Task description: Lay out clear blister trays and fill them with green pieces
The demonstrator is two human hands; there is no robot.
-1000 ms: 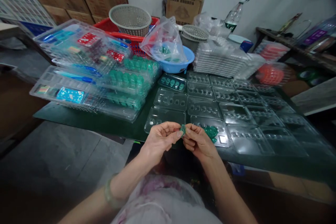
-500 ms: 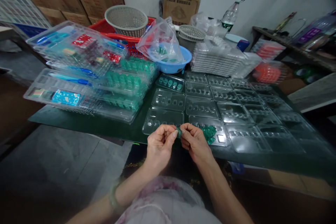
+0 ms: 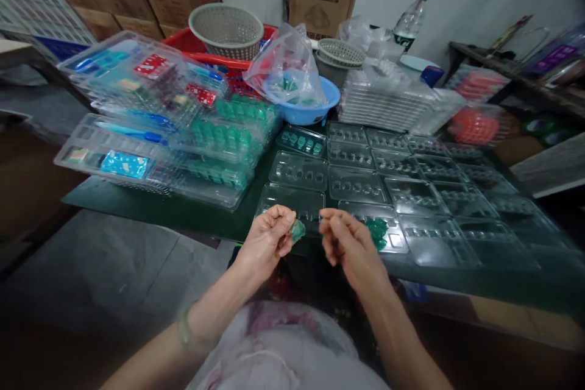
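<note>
Grn tbl (image 3: 196,218) w/ clr trays (image 3: 359,184)

The small piece (image 3: 298,231) is translucent green, like the pile (image 3: 377,233) on the near clear tray (image 3: 395,243), and the desk (image 3: 192,214) is dark green. On the left, a red packet (image 3: 153,67) is patterned with white and a bright blue packet (image 3: 124,164) carries white specks; the far basin (image 3: 305,113) is light blue, the large basket (image 3: 235,77) red. The bracelet (image 3: 184,330) is pale green, and the garment (image 3: 274,347) whitish with pinkish-purple patches.
</note>
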